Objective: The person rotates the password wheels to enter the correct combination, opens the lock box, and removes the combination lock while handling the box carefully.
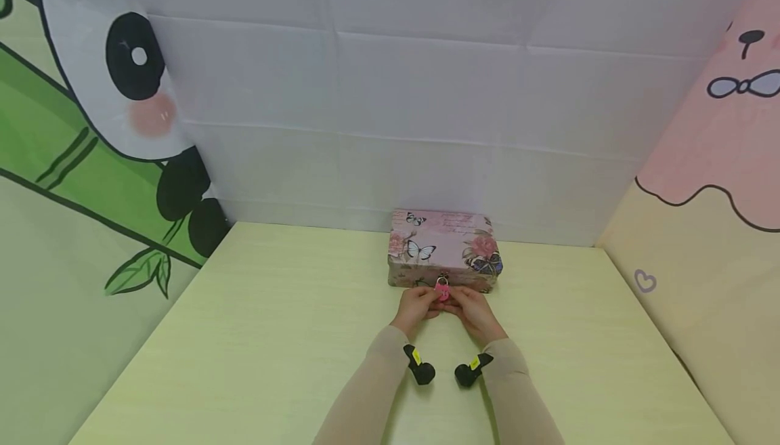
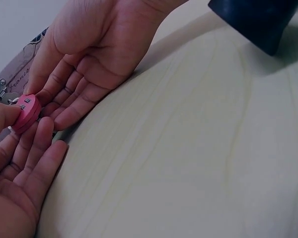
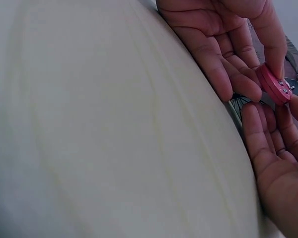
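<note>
A small pink padlock (image 1: 442,290) (image 2: 26,114) (image 3: 274,85) hangs at the metal clasp on the front of a floral box (image 1: 447,245). Its silver shackle stands up against the clasp; whether it is locked I cannot tell. Small dials show on the lock in both wrist views. My left hand (image 1: 416,307) (image 2: 17,191) (image 3: 226,25) pinches the lock from the left, thumb on its edge. From the right, my right hand (image 1: 477,315) (image 2: 107,37) (image 3: 283,171) pinches it too. The other fingers of both hands lie bent beneath the lock, fingertips close together.
The box, printed with butterflies and roses, stands shut near the back of a pale wood-grain table (image 1: 274,323). A white cloth (image 1: 365,93) hangs behind it, with printed cartoon panels at left and right. Black wrist cameras sit at both cuffs.
</note>
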Demonstrator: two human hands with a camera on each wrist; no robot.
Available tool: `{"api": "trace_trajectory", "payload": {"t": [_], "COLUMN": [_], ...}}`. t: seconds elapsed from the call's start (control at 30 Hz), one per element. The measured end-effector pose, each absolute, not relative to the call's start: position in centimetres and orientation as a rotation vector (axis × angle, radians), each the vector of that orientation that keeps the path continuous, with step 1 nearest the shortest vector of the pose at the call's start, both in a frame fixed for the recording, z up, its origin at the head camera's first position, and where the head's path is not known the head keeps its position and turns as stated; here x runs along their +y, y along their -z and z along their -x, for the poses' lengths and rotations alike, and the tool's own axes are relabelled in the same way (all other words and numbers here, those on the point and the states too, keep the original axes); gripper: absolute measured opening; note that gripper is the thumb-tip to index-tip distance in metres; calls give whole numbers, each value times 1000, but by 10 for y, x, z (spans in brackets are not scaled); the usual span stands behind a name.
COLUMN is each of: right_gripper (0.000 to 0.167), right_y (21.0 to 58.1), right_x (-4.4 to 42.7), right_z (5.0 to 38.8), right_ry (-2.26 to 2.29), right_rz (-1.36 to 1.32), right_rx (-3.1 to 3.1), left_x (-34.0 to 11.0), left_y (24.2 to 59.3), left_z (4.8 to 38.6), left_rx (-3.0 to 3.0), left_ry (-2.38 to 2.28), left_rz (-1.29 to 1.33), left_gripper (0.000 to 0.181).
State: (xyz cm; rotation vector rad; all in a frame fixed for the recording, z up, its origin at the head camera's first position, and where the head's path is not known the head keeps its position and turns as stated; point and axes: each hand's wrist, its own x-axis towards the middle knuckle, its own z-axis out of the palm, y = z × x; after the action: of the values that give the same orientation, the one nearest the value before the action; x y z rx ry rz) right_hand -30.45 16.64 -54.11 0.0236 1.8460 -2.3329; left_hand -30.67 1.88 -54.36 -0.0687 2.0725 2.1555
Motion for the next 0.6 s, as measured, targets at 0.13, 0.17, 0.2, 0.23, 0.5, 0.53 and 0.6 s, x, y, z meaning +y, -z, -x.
{"api": "trace_trajectory", "payload": {"t": [0.13, 0.17, 0.2, 0.23, 0.5, 0.53, 0.6], "right_gripper": [27, 27, 27, 26, 25, 26, 25], "right_y": [541, 541, 540, 540, 540, 540, 540], "right_x": [166, 166, 165, 165, 164, 164, 164], "right_z": [304, 304, 304, 304, 301, 301, 301], "right_ry": [2343, 2345, 2346, 2348, 2367, 2362, 2361], "right_rz": [-16, -15, -14, -17, -34, -37, -50], "right_rx": [1828, 1824, 1823, 1820, 1841, 1849, 1854], "left_x": [18, 18, 18, 17, 15, 15, 14], "left_y": [543, 543, 542, 541, 539, 538, 538], "left_z": [306, 306, 305, 304, 304, 304, 303], "left_rx": [2079, 2079, 2080, 2080, 1961, 1946, 1929], "left_ry": [-2160, -2163, -2164, -2162, -2226, -2237, -2251], "left_rz": [60, 59, 57, 57, 109, 111, 111], "left_gripper": [22, 22, 23, 23, 30, 31, 31]}}
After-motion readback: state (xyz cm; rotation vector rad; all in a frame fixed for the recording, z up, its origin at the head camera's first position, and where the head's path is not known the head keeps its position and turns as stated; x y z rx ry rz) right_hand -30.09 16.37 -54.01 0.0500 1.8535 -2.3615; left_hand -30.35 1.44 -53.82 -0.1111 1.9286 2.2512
